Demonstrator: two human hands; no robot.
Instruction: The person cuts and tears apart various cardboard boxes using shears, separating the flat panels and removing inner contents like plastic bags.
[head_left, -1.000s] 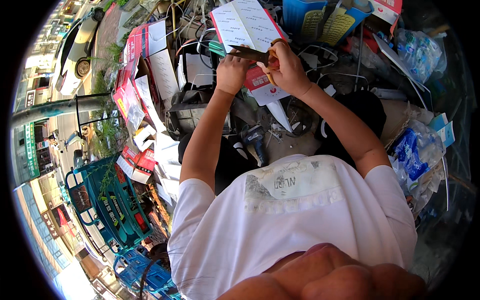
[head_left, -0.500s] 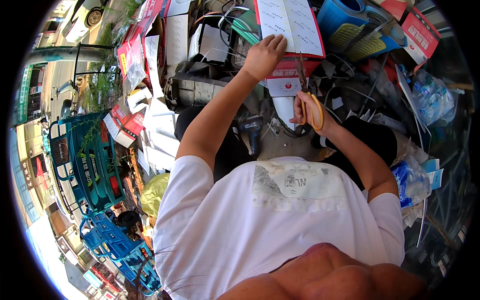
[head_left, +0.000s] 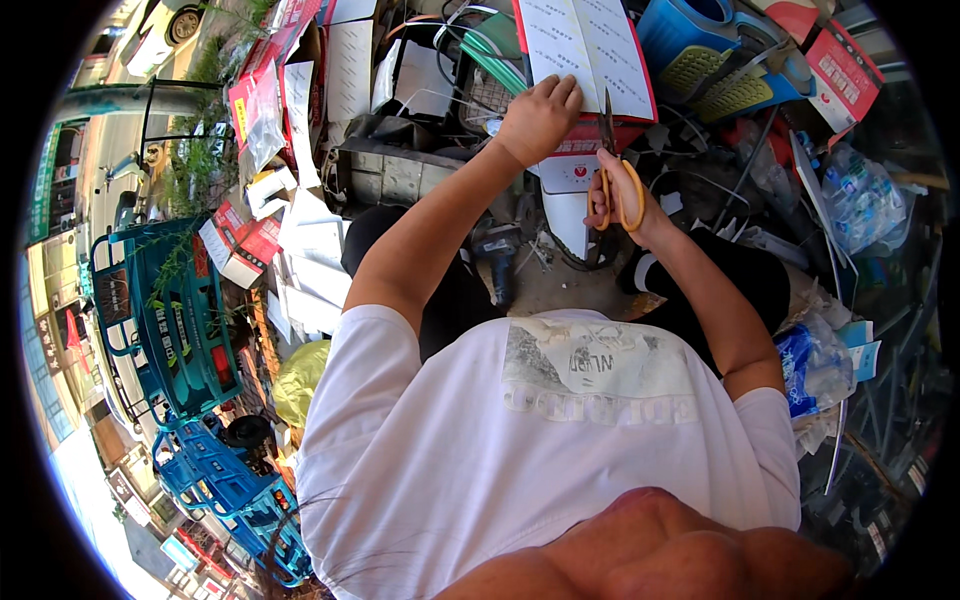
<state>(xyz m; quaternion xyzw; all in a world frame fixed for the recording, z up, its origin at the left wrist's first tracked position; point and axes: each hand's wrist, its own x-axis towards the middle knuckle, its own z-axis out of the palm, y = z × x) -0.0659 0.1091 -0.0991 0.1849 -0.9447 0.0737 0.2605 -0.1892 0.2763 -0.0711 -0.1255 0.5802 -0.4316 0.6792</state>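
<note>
A flat piece of red-and-white cardboard box (head_left: 590, 55) lies far ahead of me at the top middle, its white face turned up. My left hand (head_left: 545, 118) presses on its near edge, fingers laid out on the white surface. In my right hand (head_left: 622, 200) are scissors with orange handles (head_left: 632, 205), my fingers through the loops. The dark blades point away from me over the near right edge of the cardboard. Whether they are cutting into it I cannot tell. A white flap (head_left: 567, 222) hangs below that edge.
A blue plastic basket (head_left: 680, 45) stands right of the cardboard. A cordless drill (head_left: 500, 260) lies on the ground between my legs. Red-and-white boxes (head_left: 242, 245) and white paper sheets (head_left: 312, 250) lie to the left, plastic bottles (head_left: 865, 195) in a bag to the right.
My right hand and the scissors have moved a little away from me, and the blades reach farther over the cardboard. My left hand stays pressed on it.
</note>
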